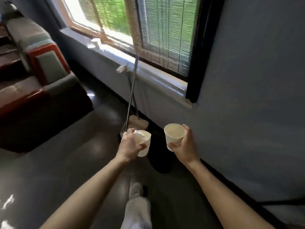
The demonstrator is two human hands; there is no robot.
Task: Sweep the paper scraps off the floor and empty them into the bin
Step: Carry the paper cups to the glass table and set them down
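My left hand (130, 144) grips a white paper cup (145, 146) with crumpled white paper scraps (138, 135) in its mouth. My right hand (183, 146) holds a second white paper cup (175, 135), which looks empty inside. Both cups are held upright at about waist height over the dark floor. Ahead, a long-handled broom (132, 90) and dustpan (137, 123) lean against the wall under the window sill, just beyond my left hand. A dark round shape (158, 159), possibly the bin, stands on the floor below the cups; the picture is blurred.
A sofa with red trim and grey cushions (41, 83) fills the left side. A window with bamboo blinds (155, 30) and a long sill (125, 58) runs across the top. The blue-grey wall (247, 96) is close on the right. My leg and white slipper (137, 199) show below.
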